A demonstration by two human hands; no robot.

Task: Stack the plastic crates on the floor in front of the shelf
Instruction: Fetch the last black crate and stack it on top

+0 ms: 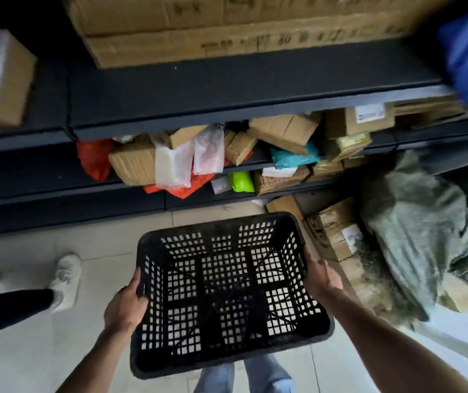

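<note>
A black plastic crate (227, 290) with lattice walls and floor hangs in the air above the pale tiled floor (94, 245), its open top facing me. My left hand (126, 306) grips its left rim, thumb over the edge. My right hand (322, 275) holds the right rim. The crate is empty, and tiles and my jeans show through its mesh. No other crate is in view. The dark shelf (227, 89) stands just beyond the crate.
Cardboard boxes (332, 234) and a grey-green sack (420, 222) lie on the floor at the right. Parcels and bags (207, 157) crowd the lower shelf. Another person's leg and white shoe (67, 276) stand at the left. Large cartons (227, 26) fill the upper shelf.
</note>
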